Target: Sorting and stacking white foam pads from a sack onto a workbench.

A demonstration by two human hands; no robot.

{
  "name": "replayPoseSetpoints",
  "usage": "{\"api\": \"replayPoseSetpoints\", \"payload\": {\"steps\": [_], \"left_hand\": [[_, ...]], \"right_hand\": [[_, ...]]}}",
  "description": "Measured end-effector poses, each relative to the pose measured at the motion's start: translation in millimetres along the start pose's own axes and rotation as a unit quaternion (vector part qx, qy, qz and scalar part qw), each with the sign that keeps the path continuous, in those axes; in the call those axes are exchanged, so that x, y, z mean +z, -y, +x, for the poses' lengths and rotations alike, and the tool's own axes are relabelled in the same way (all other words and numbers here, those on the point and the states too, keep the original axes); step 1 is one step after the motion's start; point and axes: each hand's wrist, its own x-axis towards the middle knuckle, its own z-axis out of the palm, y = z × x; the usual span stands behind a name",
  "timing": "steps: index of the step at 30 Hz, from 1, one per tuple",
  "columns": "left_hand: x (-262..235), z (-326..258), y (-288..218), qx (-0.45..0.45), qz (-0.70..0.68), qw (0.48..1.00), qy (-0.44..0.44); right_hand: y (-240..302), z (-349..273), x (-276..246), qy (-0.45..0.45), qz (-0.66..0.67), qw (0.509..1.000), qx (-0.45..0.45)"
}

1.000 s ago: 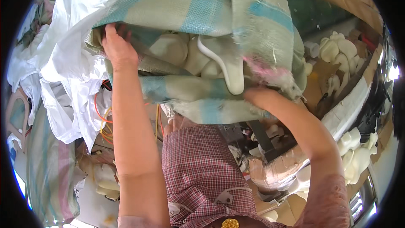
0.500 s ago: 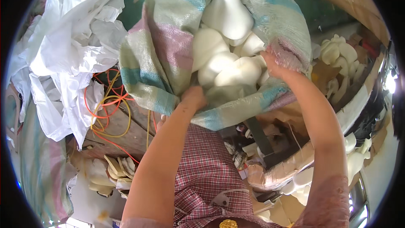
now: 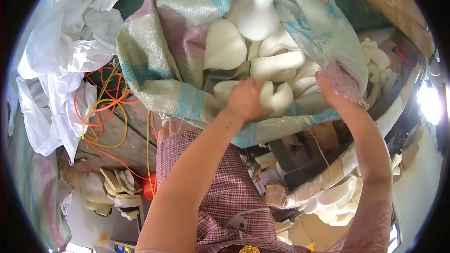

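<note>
A woven plastic sack (image 3: pixel 190 100) with blue, pink and pale green stripes gapes in front of me, its rim rolled outward. Inside lie several smooth, white, rounded pieces (image 3: pixel 225 46), whose kind I cannot make out. One tall white piece (image 3: pixel 258 11) with a narrow top and wide base leans at the far side. My left hand (image 3: pixel 247 97) reaches over the near rim, palm down on the white pieces, thumb apart from the fingers. At the right side of the opening, my right hand (image 3: pixel 330 90) grips the sack's rim; its fingertips are partly hidden.
Crumpled white plastic sheeting (image 3: pixel 70 56) hangs at the left. Orange and yellow cords (image 3: pixel 101 112) lie tangled below it. Cardboard edges (image 3: pixel 323 185) and more white pieces (image 3: pixel 337 197) are at the lower right. Stacked pale pieces (image 3: pixel 119 187) sit at lower left.
My left hand has moved from the near rim into the sack, onto the white pieces. The pieces have shifted, and the sack's right side with my right hand has swung right.
</note>
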Motion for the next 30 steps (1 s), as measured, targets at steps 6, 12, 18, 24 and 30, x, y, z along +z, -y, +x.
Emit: {"api": "replayPoseSetpoints", "payload": {"steps": [6,12,18,24,30], "left_hand": [[22,-47,-41,0.092,0.007,0.996,0.014],[26,-56,-19,0.05,-0.105,0.993,0.022],[31,-63,-15,-0.039,-0.154,0.987,0.003],[-26,-1,26,-0.057,0.031,0.968,-0.241],[-6,8,52,-0.155,-0.029,0.919,0.361]], "right_hand": [[70,27,33,0.047,0.132,0.978,-0.154],[98,61,57,0.312,0.211,0.927,0.008],[87,37,98,0.183,0.232,0.955,0.018],[114,7,92,0.27,0.545,0.793,-0.041],[92,-5,81,0.281,0.534,0.78,-0.167]]}}
